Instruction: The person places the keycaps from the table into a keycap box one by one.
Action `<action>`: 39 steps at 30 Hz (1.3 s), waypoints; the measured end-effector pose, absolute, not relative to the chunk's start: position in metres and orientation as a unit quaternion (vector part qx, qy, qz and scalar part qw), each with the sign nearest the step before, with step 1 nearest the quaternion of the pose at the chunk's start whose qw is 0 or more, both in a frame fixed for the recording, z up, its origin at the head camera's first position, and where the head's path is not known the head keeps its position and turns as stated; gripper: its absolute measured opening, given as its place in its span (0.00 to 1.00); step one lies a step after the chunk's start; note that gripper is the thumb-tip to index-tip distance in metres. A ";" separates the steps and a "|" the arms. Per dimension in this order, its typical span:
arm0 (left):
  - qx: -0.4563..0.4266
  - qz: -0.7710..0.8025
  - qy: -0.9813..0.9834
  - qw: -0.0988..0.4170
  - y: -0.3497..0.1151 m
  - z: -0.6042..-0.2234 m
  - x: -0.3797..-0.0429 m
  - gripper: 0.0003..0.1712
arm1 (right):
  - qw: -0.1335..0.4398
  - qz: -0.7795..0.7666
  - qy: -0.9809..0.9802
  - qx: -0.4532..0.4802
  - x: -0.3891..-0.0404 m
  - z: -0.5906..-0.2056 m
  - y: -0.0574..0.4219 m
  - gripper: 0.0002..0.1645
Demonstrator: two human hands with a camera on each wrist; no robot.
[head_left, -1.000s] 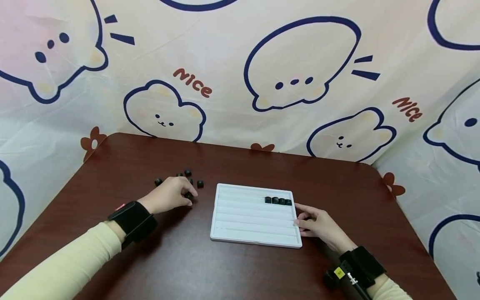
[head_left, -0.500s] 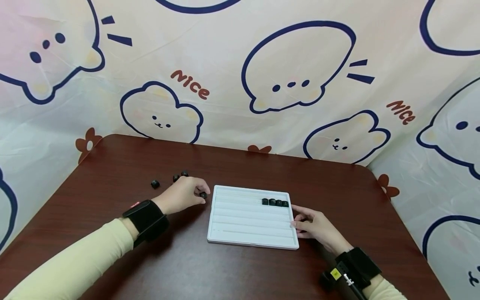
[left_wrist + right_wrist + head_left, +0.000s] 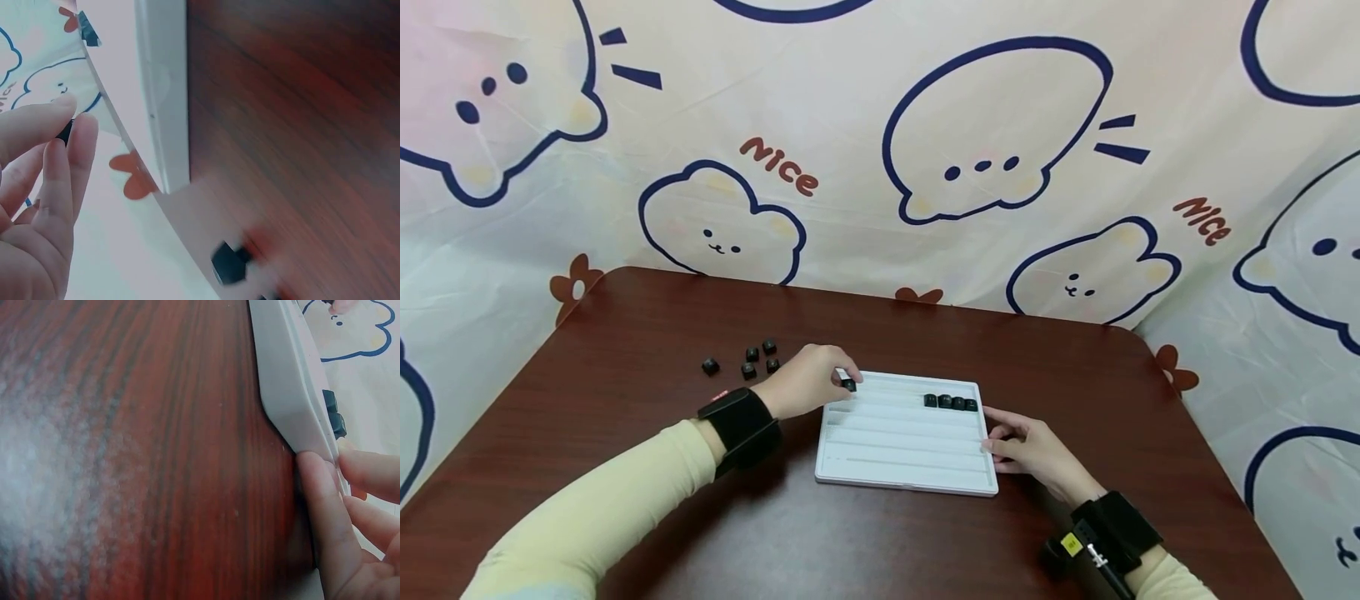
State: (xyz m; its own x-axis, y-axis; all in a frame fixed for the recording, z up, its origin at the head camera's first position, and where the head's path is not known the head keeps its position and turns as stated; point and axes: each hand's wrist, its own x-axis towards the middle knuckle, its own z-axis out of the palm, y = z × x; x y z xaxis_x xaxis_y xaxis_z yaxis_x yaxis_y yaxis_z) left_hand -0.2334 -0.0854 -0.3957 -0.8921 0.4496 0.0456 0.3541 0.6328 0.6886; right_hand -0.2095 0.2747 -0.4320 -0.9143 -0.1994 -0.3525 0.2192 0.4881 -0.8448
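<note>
My left hand pinches a small black keycap between thumb and fingers, over the far left corner of a white ridged tray. In the left wrist view the keycap shows partly between the fingertips. A short row of black keycaps sits in the tray's far groove at its right end. My right hand holds the tray's right edge. In the right wrist view the thumb lies against the tray's side wall, with the other fingers at the rim.
Several loose black keycaps lie on the brown table left of the tray, behind the left wrist. A patterned cloth hangs at the table's far edge.
My left hand has moved right with the keycap, from among the loose ones to above the tray's far left corner. The right hand has stayed at the tray's edge.
</note>
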 end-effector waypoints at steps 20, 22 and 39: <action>0.234 0.375 0.890 0.108 -0.034 -0.398 -0.259 0.13 | 0.202 -0.506 0.839 0.011 -0.209 -0.433 0.279 0.38; 0.230 0.373 0.891 0.117 -0.031 -0.399 -0.259 0.13 | 0.201 -0.504 0.840 0.012 -0.209 -0.434 0.277 0.38; 0.268 0.343 0.893 0.118 -0.008 -0.398 -0.261 0.11 | 0.202 -0.512 0.835 0.005 -0.208 -0.434 0.276 0.38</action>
